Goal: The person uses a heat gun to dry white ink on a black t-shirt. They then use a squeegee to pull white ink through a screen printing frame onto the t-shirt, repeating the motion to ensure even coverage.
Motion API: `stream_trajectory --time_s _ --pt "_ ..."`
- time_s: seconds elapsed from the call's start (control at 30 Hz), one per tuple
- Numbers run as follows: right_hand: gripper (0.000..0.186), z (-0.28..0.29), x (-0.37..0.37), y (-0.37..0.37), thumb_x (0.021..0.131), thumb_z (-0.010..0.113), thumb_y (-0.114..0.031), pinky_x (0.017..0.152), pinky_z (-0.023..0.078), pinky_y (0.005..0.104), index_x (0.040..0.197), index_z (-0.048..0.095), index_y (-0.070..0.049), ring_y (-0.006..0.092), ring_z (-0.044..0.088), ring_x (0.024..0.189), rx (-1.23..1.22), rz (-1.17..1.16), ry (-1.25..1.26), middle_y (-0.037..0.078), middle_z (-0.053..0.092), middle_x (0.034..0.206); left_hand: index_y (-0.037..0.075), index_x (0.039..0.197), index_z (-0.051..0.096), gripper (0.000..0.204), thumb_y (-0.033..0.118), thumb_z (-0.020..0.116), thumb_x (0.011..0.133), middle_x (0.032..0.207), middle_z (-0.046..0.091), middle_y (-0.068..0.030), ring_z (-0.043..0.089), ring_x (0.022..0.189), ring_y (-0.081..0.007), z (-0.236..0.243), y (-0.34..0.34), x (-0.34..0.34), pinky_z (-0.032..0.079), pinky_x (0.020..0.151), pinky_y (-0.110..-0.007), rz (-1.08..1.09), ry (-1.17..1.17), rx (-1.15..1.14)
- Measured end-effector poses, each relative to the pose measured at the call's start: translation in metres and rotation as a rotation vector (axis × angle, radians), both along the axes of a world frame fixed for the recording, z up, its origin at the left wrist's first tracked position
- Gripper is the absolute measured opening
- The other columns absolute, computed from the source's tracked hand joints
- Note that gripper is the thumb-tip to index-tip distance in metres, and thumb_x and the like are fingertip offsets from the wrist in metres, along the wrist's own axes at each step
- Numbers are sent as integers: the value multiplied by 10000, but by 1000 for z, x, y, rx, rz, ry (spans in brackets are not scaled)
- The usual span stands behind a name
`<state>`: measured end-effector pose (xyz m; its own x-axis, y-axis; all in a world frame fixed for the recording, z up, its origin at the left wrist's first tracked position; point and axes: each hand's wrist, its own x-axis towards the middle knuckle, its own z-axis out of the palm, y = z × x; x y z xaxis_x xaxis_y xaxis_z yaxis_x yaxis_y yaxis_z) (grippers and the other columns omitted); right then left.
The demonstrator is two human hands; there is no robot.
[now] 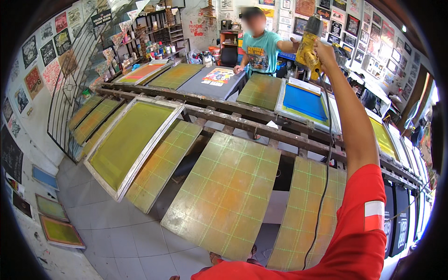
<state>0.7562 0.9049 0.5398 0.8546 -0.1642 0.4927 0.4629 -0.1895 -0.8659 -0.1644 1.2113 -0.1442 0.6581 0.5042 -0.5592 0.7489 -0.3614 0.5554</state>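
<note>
My right hand (324,54), raised at the upper right on an outstretched red-sleeved arm, grips a yellow power tool (308,49) with a grey top, like a heat gun. Its black cord (329,149) hangs down past the boards. Across the rails a co-worker in a teal T-shirt (259,51) reaches a hand (291,45) to the tool's left side; whether it touches is unclear. Their other hand (239,69) is at a dark board with a colourful print (200,81). A sliver of skin at the bottom edge may be my left hand (175,277); its fingers are hidden.
Metal rails (228,123) cross the room, carrying gridded boards (219,191) toward me, an olive mesh screen (133,142) at left and a blue screen (301,102) opposite. A stair railing (65,102) stands left. Framed screens (60,231) lean by the left wall. Shelves of bottles line the back.
</note>
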Motion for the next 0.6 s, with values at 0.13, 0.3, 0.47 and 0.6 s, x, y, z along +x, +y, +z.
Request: stream_trajectory --time_s 0.13,0.3,0.47,0.6 --pt "306 -7 15 15 866 587 -285 569 399 307 822 659 9 146 516 604 10 0 -19 58 595 693 17 1188 571 380 247 468 904 1151 580 -231 555 1054 -359 19 -19 -15 432 908 -476 269 38 -115" --pt "385 -20 60 23 848 575 -321 656 438 354 882 653 54 226 583 739 -129 -70 -38 153 631 801 -1 1199 560 421 304 473 922 1145 590 -206 580 976 -301 20 -37 -11 470 845 -425 444 46 -200" --pt "362 -41 102 23 893 569 -343 531 380 285 811 652 0 123 489 557 -119 -85 -29 44 584 664 -19 1211 549 472 362 479 940 1139 600 -182 605 898 -244 -20 -45 -26 507 782 -374 461 -22 -246" --pt "384 -60 94 56 890 567 -349 595 415 313 887 642 27 161 551 657 -166 -14 -64 97 616 741 -25 1205 548 461 350 488 943 1144 599 -174 608 880 -236 -9 -45 -28 514 768 -372 347 -84 -116"
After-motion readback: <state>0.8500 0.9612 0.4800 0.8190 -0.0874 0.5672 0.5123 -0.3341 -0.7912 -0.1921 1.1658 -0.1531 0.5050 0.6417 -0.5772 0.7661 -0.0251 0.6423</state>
